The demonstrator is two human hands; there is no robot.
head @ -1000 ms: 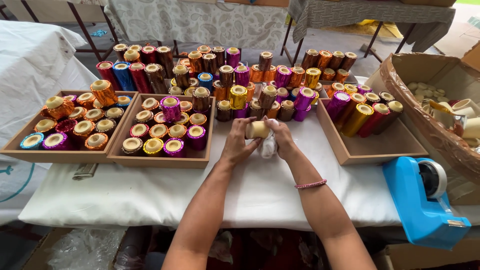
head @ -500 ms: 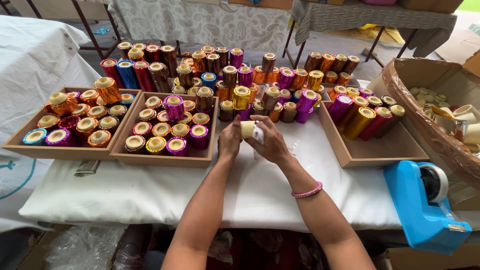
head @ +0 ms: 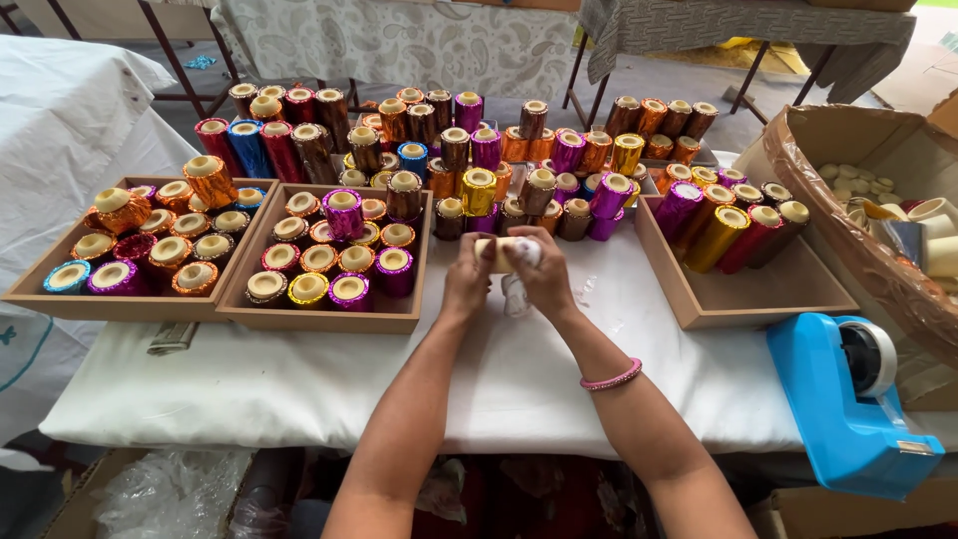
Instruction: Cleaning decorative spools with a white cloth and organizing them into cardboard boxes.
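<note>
Both hands, left [head: 466, 282] and right [head: 544, 276], were closed around a pale cardboard tube [head: 502, 251] above the white-clothed surface [head: 299, 379] near its far edge, best kept level with fingers clear of the loose clear wrap [head: 515, 295].

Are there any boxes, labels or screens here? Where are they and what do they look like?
No labels or screens show.
Cardboard box: far right, brown, holds pale rolls.
Right tray: tan, few foil tubes.
Middle tray: tan, full of tubes.
Left tray: tan, full.
Tape dispenser: blue, near right.
</note>
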